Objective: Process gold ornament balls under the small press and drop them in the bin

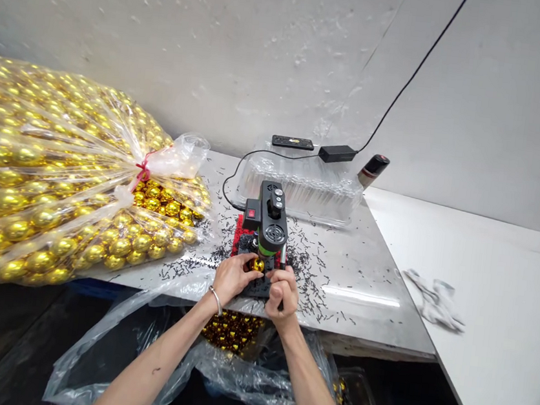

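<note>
My left hand [233, 278], with a silver bangle at the wrist, pinches a shiny gold ball [257, 265] between thumb and finger. The ball sits under the head of a small black bench machine [272, 222] with a red switch. Just right of the ball, my right hand [283, 293] is curled around a dark handle at the machine's side, mostly hidden by the fingers. Small black slivers [309, 265] lie scattered around the machine's base and over the metal tabletop [369, 272].
A large clear bag of gold balls [57, 185] lies at left, tied with red string. Behind the machine are clear plastic trays [300, 190], a power adapter [336, 153] and a spray can [374, 170]. White gloves [436, 303] lie right. An open bag [227, 360] with gold balls hangs below.
</note>
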Demonstrator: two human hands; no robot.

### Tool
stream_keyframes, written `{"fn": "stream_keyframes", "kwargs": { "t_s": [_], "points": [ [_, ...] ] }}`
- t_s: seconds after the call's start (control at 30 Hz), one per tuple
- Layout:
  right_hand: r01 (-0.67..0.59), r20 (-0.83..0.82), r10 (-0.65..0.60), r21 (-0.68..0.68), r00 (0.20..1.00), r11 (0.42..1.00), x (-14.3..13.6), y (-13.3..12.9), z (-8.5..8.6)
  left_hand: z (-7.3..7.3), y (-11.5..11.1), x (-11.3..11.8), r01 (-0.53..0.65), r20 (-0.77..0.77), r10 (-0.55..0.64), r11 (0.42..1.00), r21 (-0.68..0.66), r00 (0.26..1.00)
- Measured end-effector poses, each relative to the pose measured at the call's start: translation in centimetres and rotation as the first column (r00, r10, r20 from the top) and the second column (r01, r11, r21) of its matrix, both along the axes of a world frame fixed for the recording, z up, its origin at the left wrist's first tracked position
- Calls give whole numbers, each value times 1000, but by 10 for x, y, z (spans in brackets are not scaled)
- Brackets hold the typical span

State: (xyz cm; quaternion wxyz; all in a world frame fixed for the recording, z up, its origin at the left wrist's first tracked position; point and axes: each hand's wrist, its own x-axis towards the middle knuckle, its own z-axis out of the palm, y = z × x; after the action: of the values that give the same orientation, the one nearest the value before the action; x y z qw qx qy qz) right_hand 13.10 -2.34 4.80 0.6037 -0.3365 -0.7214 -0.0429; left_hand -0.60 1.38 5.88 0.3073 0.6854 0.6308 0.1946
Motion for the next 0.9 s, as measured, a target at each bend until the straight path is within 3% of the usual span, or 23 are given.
{"fn": "stream_keyframes", "kwargs": {
  "t_s": [0.13,0.23,0.3,0.37,0.47,0.57,0.63,0.67,0.7,0.77,0.9],
  "points": [
    [-13,-142,-3,-111,990,994,-4,-8,44,-1,0,-1,-27,68,25,999,19,997],
    [-2,-188,-42,-226,981,974,-5,-11,77,0,-11,-8,-86,232,83,996,6,969],
    [-3,-194,-49,-263,980,965,-6,-12,87,-5,-29,-14,-70,423,94,995,-71,901],
    [2,-192,-54,-260,980,966,-8,-12,88,-16,-53,-19,47,590,109,969,-243,800],
    [24,-186,-70,-236,980,971,-9,-13,80,-46,-92,-25,185,656,308,800,-570,690],
    [21,-180,-63,-225,982,974,-9,-14,75,-73,-121,-32,126,514,686,532,-837,516],
    [10,-169,-49,-225,984,974,-8,-14,74,-78,-130,-38,158,411,834,379,-912,369],
    [6,-164,-44,-225,985,974,-7,-14,74,-75,-132,-41,191,401,864,357,-914,304],
    [4,-161,-41,-224,986,975,-7,-14,74,-70,-133,-45,221,425,871,376,-900,248],
    [4,-163,-41,-221,986,975,-7,-14,73,-52,-128,-51,251,527,832,481,-840,171],
    [2,-176,-41,-216,984,976,-7,-14,69,-13,-102,-55,220,729,664,696,-684,165]
  ]
}}
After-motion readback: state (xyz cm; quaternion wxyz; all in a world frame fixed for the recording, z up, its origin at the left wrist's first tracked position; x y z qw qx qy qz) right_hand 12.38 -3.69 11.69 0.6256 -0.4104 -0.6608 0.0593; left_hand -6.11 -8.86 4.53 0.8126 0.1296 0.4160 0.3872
